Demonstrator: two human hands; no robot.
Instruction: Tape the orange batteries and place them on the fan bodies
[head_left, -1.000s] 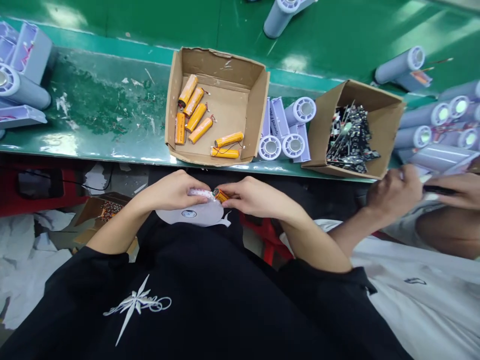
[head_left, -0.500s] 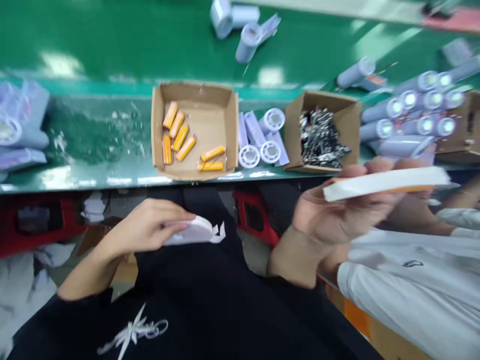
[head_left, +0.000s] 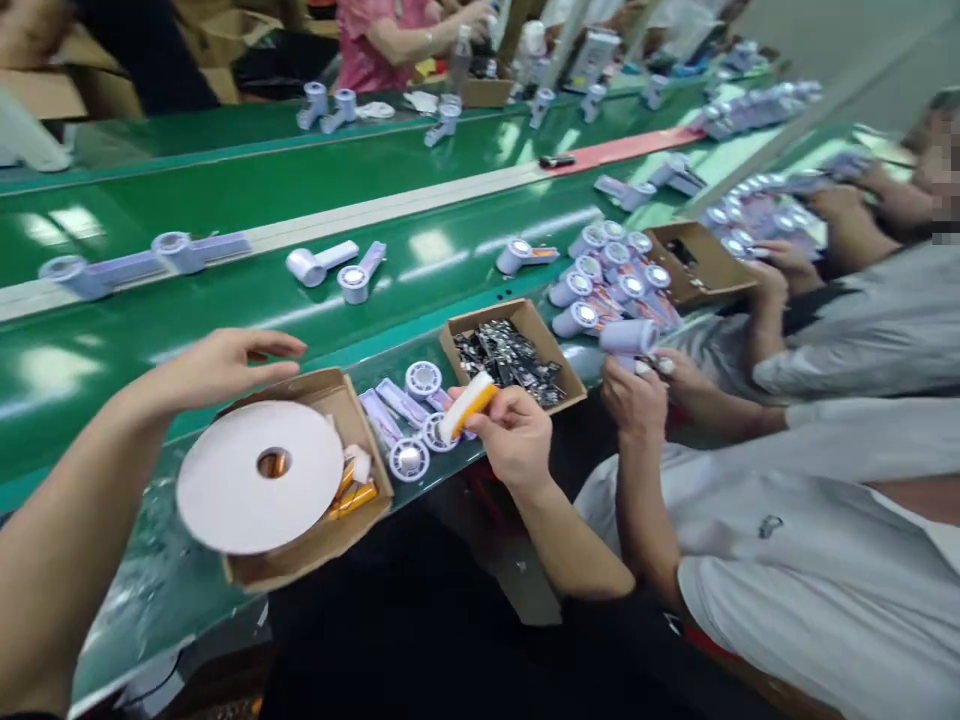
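Observation:
My right hand [head_left: 517, 435] pinches an orange battery [head_left: 477, 412] with a white foam strip [head_left: 463, 405] along its side. It is held over the bench edge, in front of several lilac fan bodies [head_left: 409, 458]. My left hand [head_left: 225, 368] is open, fingers stretched to the right, holding nothing. Just below it a large white reel [head_left: 225, 480] lies across a cardboard box [head_left: 307, 550] and covers much of it. Several orange batteries [head_left: 352, 498] show in the box at the reel's right side.
A second box [head_left: 574, 385] holds a heap of small black and silver parts [head_left: 510, 360]. More lilac fans [head_left: 577, 285] crowd to its right. A green conveyor [head_left: 435, 250] runs behind. At right, a co-worker's hands [head_left: 637, 385] hold a fan close to my right arm.
The view has swung up and right. My left hand has let go of the white item it held below the bench edge and risen above the box. The white reel now lies there.

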